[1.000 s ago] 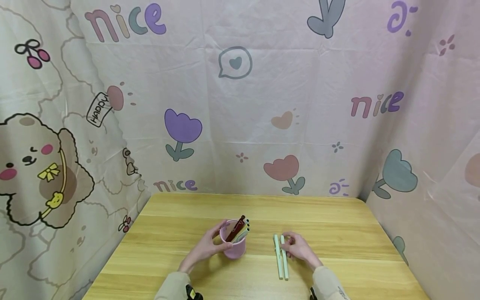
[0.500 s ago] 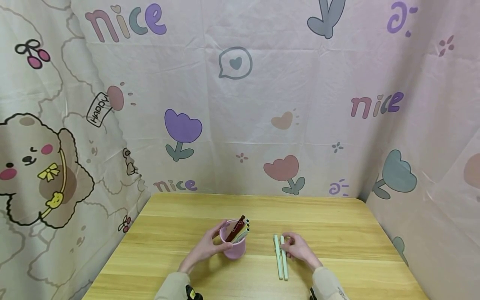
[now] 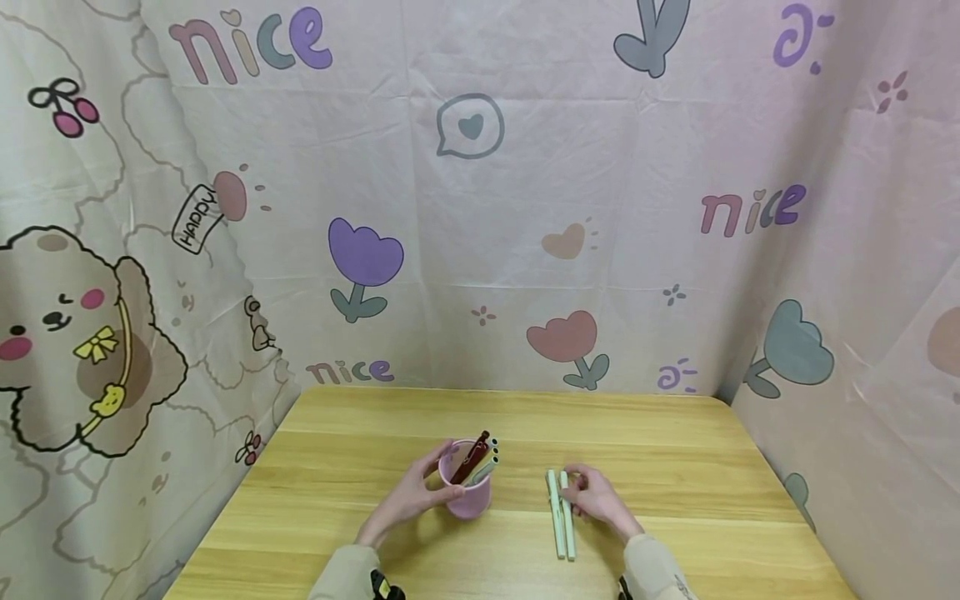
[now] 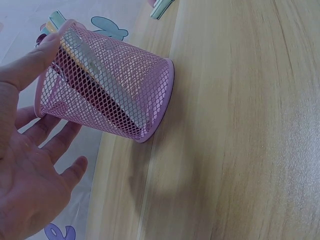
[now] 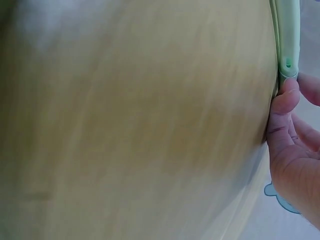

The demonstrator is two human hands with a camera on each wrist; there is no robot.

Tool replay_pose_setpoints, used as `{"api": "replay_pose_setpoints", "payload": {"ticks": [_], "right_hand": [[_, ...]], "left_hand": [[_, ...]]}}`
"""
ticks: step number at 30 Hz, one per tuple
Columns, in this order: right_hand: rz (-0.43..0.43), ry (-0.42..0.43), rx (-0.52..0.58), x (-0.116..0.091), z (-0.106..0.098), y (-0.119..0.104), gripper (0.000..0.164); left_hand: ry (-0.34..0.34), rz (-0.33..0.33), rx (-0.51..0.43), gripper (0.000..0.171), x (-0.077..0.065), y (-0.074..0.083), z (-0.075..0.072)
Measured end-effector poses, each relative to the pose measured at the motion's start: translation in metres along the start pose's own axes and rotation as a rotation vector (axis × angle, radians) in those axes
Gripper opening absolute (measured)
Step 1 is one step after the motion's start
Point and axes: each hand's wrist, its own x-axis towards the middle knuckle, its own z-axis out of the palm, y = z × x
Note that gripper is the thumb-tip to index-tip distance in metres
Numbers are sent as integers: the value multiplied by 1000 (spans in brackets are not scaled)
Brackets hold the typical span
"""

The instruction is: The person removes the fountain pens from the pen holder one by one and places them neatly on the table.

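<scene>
A pink mesh pen holder (image 3: 471, 505) stands at the middle of the table, with pens leaning inside it. Among these is a dark red pen (image 3: 470, 463); others show pale ends at the rim. My left hand (image 3: 411, 495) holds the holder by its rim, thumb on the near side and fingers on the far side, as the left wrist view also shows. To the right, two light green pens lie side by side. My right hand (image 3: 598, 497) pinches the right-hand green pen (image 3: 569, 537) between thumb and fingers near its far end; the left-hand green pen (image 3: 557, 525) lies beside it.
The light wooden table (image 3: 352, 433) reaches back to a printed cloth curtain (image 3: 480, 208). More cloth hangs along the left and right sides. Beige sleeves (image 3: 347, 573) and wrist straps show at the front edge.
</scene>
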Motion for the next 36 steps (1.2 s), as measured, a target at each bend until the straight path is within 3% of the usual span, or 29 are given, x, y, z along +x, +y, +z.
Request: {"api": "replay_pose_setpoints", "payload": {"ticks": [21, 30, 36], "right_hand": [[2, 24, -16, -3, -1, -4, 57], [15, 148, -76, -2, 3, -7, 53], [-41, 230, -97, 0, 8, -15, 36]], "left_hand": [[-2, -3, 9, 91, 0, 0, -1], [-5, -5, 14, 91, 0, 1, 0], [-6, -10, 4, 91, -1, 2, 0]]}}
